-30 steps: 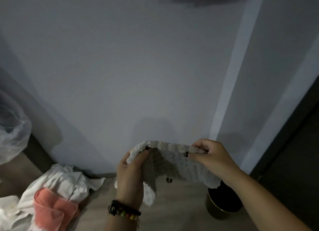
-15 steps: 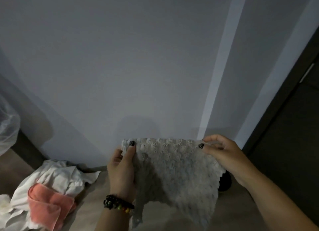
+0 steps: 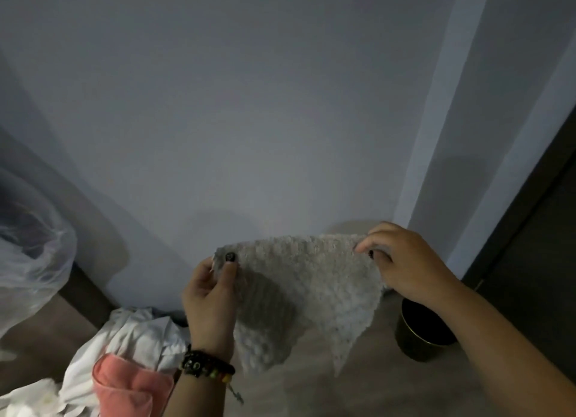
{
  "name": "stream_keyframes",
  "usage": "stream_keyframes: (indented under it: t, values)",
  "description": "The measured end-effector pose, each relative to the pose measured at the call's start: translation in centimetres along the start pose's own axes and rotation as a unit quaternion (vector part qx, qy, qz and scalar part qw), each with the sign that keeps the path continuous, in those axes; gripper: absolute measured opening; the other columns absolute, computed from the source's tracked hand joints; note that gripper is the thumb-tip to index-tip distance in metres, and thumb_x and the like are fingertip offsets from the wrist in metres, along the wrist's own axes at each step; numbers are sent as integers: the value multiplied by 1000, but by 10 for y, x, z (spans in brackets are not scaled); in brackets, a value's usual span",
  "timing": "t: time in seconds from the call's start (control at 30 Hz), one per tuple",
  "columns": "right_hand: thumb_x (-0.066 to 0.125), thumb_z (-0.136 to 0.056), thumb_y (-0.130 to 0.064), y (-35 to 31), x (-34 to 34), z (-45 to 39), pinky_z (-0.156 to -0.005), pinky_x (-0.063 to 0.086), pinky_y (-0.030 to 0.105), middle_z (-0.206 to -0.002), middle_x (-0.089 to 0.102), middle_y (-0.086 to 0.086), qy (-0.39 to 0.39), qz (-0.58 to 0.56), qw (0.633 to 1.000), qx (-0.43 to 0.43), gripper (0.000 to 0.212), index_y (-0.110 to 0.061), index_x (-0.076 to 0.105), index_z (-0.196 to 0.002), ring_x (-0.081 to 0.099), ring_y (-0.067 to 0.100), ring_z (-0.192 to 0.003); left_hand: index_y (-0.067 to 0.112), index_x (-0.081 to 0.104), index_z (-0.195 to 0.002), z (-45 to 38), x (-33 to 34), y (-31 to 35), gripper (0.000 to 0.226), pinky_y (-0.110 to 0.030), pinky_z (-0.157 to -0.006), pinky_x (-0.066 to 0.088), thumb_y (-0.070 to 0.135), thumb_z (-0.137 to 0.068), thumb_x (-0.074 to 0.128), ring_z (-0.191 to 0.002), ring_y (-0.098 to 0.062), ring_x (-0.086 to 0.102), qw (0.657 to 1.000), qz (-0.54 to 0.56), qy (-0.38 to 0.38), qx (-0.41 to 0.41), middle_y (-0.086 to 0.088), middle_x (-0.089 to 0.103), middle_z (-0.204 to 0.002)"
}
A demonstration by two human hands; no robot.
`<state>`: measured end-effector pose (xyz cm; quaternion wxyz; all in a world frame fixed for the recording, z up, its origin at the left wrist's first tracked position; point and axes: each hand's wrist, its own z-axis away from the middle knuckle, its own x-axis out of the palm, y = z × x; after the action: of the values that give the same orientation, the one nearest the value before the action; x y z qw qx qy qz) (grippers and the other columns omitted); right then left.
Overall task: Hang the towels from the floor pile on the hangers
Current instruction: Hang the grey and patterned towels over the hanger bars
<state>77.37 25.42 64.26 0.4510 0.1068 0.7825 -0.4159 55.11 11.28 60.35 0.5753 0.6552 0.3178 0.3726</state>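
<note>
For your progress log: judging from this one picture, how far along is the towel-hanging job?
Done: nothing can be confirmed, since no hanger shows clearly in this view. In hand: the left hand and right hand hold a grey textured towel spread by its top corners in front of the wall. Left: a pile of white cloths and a pink towel lies on the floor.

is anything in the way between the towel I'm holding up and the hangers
Cannot tell: no hanger shows here. Left hand and right hand pinch the grey towel by its top corners before a bare wall.
</note>
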Motion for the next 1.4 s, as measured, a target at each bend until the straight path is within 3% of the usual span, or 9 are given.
stream_keyframes:
  t: [0.13,0.23,0.37,0.5,0.77,1.0,1.1,1.2,1.4]
  values:
    - [53,-91,3,0,24,-19,-70,40,8,-89,50,-23,5,32,999,-16,33,-22,73,-98,55,-2,-80,4,66,-80,-19,-16,-6,13,-30,-64,40,9,-91,63,-70,-14,49,1000,1,15,4,-4,58,-71]
    - [47,-95,-3,-2,39,-36,-70,41,3,-101,57,-15,-34,-37,996,72,31,-22,69,-105,58,1,-90,5,70,-85,-30,-13,-11,9,-27,-63,46,9,-90,64,-66,-7,53,1000,-9,15,-2,-3,62,-73]
    - [31,-101,-6,-6,47,-59,-75,59,28,-107,68,3,-117,-267,934,207,37,-13,68,-103,72,14,-84,9,68,-77,-51,4,-20,14,-21,-59,47,5,-89,64,-60,-3,54,999,-8,4,-32,4,62,-65]
    - [46,-93,5,5,52,-87,-76,59,30,-101,71,-3,-145,-203,958,144,35,-18,71,-100,72,9,-82,5,70,-80,-78,32,-24,13,-31,-65,48,5,-90,62,-66,-11,57,999,-9,-16,-50,1,66,-68]
    - [71,-83,-6,42,42,-202,-72,57,27,-85,66,-12,-84,-123,989,-23,18,-23,73,-81,67,3,-66,1,69,-84,-158,123,-13,8,-17,-51,49,1,-89,63,-53,-7,59,998,26,-18,-47,1,69,-62]
    - [74,-77,-6,56,18,-287,-82,40,5,-110,55,-16,25,-89,982,-165,19,-24,70,-75,55,0,-98,2,71,-89,-209,186,-7,12,-22,-60,56,5,-92,59,-65,-12,67,996,62,-54,-38,-5,74,-74]
    - [73,-77,-6,58,11,-309,-86,45,12,-99,66,-16,35,-165,973,-160,18,-23,69,-78,60,1,-98,3,72,-91,-227,201,-7,14,-22,-65,56,9,-93,59,-71,-13,70,995,62,-68,-35,-7,75,-79]
    - [66,-77,-18,52,12,-326,-72,46,12,-78,67,-15,3,-243,963,-117,9,-27,65,-78,62,2,-77,3,73,-95,-242,207,-3,17,-21,-67,55,11,-93,58,-78,-16,72,991,74,-103,-40,-9,76,-87]
    - [70,-84,-9,34,26,-358,-66,48,16,-80,68,-11,-8,-218,969,-114,26,-34,65,-80,64,8,-75,6,75,-96,-275,203,16,21,-21,-70,55,14,-93,56,-80,-15,71,981,55,-187,-19,-8,76,-89]
